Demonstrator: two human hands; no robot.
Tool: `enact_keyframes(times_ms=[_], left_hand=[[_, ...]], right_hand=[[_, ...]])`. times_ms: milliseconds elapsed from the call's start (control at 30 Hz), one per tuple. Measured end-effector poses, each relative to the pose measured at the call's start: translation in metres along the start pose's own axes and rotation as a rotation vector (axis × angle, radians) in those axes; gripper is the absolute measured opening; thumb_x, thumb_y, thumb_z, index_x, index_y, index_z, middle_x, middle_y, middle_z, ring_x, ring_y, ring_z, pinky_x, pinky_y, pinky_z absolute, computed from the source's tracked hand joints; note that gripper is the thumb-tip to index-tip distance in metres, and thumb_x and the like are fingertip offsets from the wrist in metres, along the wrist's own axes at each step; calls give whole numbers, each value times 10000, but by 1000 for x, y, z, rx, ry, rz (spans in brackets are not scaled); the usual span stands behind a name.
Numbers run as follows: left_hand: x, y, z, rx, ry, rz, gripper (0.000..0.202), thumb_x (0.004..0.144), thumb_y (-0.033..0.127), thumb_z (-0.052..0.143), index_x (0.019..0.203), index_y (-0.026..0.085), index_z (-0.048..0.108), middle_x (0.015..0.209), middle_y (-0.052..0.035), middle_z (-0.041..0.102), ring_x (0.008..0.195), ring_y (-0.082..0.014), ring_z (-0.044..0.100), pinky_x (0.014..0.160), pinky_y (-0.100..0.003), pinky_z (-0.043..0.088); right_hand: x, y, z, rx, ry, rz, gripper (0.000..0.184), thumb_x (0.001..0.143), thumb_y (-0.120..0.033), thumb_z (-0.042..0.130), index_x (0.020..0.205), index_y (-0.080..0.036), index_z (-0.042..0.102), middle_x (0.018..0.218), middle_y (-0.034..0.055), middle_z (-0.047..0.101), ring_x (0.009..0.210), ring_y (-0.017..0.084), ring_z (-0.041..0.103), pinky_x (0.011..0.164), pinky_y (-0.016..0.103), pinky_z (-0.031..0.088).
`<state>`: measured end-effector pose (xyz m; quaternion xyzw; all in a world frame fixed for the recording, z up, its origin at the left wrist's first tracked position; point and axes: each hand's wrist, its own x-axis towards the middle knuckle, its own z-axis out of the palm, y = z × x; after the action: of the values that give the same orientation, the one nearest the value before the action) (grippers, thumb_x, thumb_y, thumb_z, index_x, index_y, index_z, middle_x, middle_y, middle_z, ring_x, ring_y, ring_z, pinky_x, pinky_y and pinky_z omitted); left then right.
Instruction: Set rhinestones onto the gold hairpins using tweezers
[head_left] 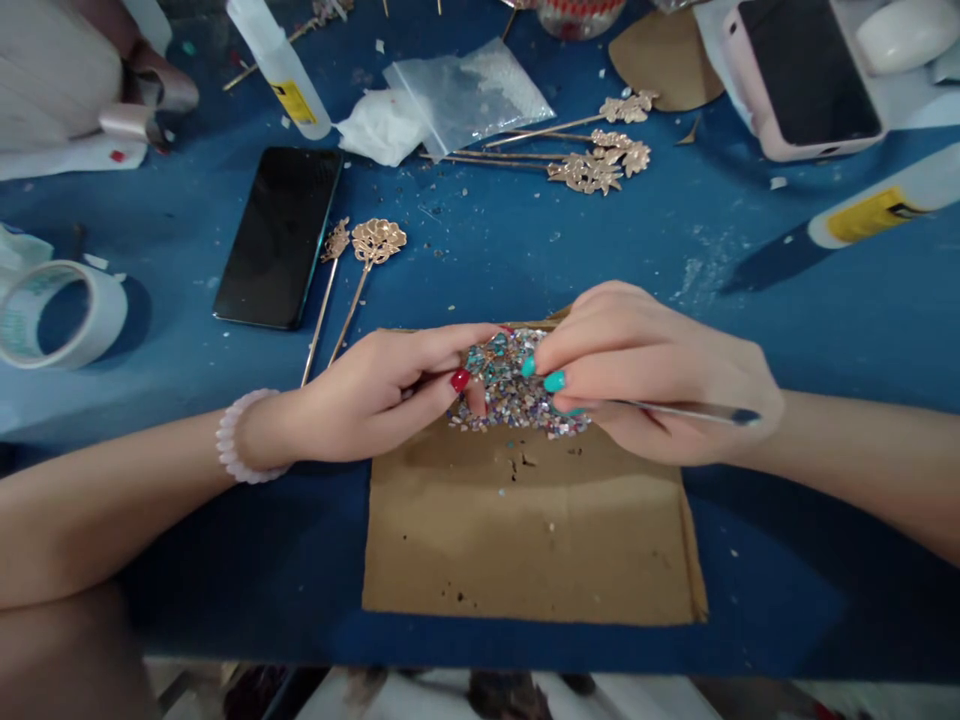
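Observation:
My left hand (pixel 390 390), wearing a pale beaded bracelet (pixel 244 437), has its thumb and fingers closed on a small ornament (pixel 491 355) with teal chips; its grip side is partly hidden by the fingers. Around and below the ornament lies a pile of shiny multicoloured chips (pixel 517 415) on a brown cardboard sheet (pixel 532 540). From the right, my right hand (pixel 645 375) pinches a thin metal tool (pixel 675 408), whose dark end points back toward the wrist. The fingertips of that hand are over the chips beside the ornament, and the tool's working tip is hidden.
Gold flower hair sticks (pixel 379 242) lie beside a black phone (pixel 277 240); several more hair sticks (pixel 589 172) are farther back near a plastic bag (pixel 472 95). Glue bottles (pixel 289 85) stand at back left and right. Tape (pixel 109 315) sits left, a pink-cased phone (pixel 810 75) back right.

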<state>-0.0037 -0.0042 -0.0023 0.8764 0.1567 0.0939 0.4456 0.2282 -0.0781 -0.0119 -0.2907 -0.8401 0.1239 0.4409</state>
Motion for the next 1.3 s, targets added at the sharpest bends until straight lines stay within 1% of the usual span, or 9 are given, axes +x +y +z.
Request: enact_keyframes(times_ms=[167, 300, 467, 733, 833, 933, 1100, 1200, 1300], left_hand=[[0, -2, 0, -13, 11, 29, 509, 918, 94, 427, 1426, 105, 390, 840, -35, 704, 773, -122, 653, 654, -184, 497], [0, -4, 1, -84, 10, 72, 535, 914, 57, 414, 1441, 141, 367, 829, -14, 685, 736, -96, 634, 658, -175, 490], [0, -3, 0, -111, 4, 83, 569, 906, 27, 409, 1452, 175, 350, 807, 7, 671, 727, -79, 625, 678, -161, 486], [0, -4, 0, -97, -5, 91, 548, 907, 57, 412, 1445, 148, 361, 866, -35, 694, 783, -114, 649, 697, -191, 505], [1, -4, 1, -103, -6, 102, 549, 904, 57, 413, 1444, 146, 363, 842, -28, 688, 757, -110, 645, 698, -194, 508], [2, -4, 0, -98, -7, 109, 535, 906, 54, 410, 1434, 134, 376, 812, -21, 683, 731, -103, 636, 691, -187, 506], [2, -3, -1, -87, -2, 118, 525, 908, 57, 409, 1429, 115, 377, 835, -40, 696, 741, -110, 641, 677, -189, 509], [2, -3, 0, -92, -5, 109, 519, 902, 58, 412, 1416, 128, 395, 799, -23, 691, 709, -103, 641, 655, -182, 503], [3, -3, 0, -89, -8, 106, 509, 902, 57, 410, 1405, 133, 406, 790, -17, 690, 722, -106, 647, 677, -190, 506]], right_hand=[[2, -9, -10, 36, -98, -34, 141, 872, -12, 496, 912, -139, 542, 899, 69, 662, 828, 132, 620, 740, 352, 527], [-2, -10, -11, 68, -136, -41, 135, 877, -23, 495, 923, -140, 546, 871, 55, 661, 802, 125, 615, 747, 336, 532], [-6, -4, -7, 81, -192, -46, 170, 842, 5, 520, 952, -117, 563, 896, 70, 660, 805, 135, 592, 757, 350, 515], [-7, -3, -11, 19, -205, -28, 161, 862, -3, 498, 941, -126, 565, 895, 58, 661, 827, 129, 586, 789, 342, 514], [-5, -4, -12, 27, -188, -5, 141, 872, -21, 507, 934, -133, 564, 885, 54, 659, 834, 128, 583, 792, 336, 508], [-5, -6, -11, 91, -219, 16, 125, 896, -47, 489, 943, -142, 555, 890, 52, 657, 838, 121, 583, 793, 325, 510], [-7, -6, -10, 129, -242, -13, 179, 860, 9, 472, 948, -125, 551, 898, 59, 651, 843, 125, 585, 800, 342, 511], [-8, -5, -11, 122, -248, -2, 162, 860, -3, 487, 957, -114, 554, 906, 71, 656, 853, 134, 583, 797, 347, 505], [-8, -4, -11, 121, -251, 5, 162, 861, -7, 489, 966, -108, 558, 911, 77, 663, 856, 140, 581, 789, 347, 500]])
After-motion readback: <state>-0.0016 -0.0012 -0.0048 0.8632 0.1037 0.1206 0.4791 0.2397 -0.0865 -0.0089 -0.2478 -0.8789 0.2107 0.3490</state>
